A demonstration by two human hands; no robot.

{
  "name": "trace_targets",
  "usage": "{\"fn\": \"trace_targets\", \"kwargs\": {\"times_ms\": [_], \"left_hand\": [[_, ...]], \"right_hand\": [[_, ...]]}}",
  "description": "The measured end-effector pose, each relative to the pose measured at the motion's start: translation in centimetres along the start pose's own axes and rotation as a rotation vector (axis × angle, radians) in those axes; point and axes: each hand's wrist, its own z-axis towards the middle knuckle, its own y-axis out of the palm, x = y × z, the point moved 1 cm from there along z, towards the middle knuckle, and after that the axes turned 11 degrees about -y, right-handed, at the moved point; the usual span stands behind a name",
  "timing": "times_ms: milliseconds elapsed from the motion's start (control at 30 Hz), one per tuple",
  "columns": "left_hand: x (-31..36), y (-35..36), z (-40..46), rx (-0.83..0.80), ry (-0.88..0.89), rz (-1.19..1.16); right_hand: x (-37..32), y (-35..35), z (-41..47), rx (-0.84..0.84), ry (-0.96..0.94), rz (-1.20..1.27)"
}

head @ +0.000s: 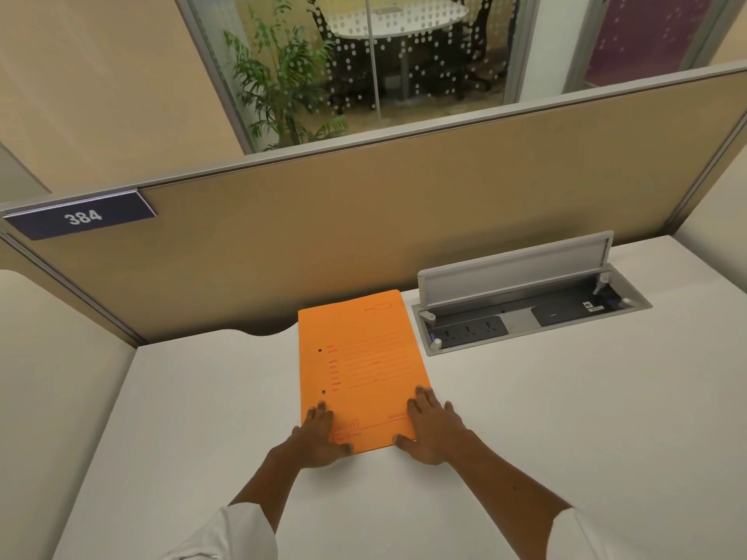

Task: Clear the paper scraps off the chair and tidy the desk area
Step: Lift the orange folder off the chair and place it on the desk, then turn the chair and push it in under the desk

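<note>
- The white worktop (525,418) is smooth, so we judge the orange folder (359,357) could skid far into the partition (364,236).
- The open socket box (529,309) sits just right; a rightward shove could catch it.
- Our left hand (319,438) and right hand (430,432) lie flat, fingers straight, on its near corners.
- Chair and scraps are out of view.

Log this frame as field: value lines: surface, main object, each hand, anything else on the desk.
surface: white desk, tan partition panel behind it
main object: orange folder, lying flat, far edge near the partition
left hand: fingers flat on the folder's near left corner
right hand: fingers flat along the folder's near right edge
power box: recessed in desk, lid up, sockets showing, right of the folder
number plate: reads 384, on the partition's left end
paper scraps: none in view
</note>
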Motion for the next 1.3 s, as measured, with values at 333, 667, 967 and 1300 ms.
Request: {"fn": "trace_targets", "kwargs": {"times_ms": [333,667,967,1300], "left_hand": [[2.3,0.6,-2.5,0.168,-0.046,0.062],[9.5,0.3,-7.7,0.313,0.108,-0.032],[16.9,4.6,-12.8,0.324,0.406,0.044],[20.9,10.6,-19.9,0.353,0.679,0.074]], "right_hand": [[1.4,0.5,-2.8,0.125,-0.002,-0.045],[2.6,1.1,-11.5,0.243,0.12,-0.02],[3.3,4.6,-22.7,0.331,0.333,0.057],[0.9,9.7,-34.7,0.455,0.547,0.123]]}}
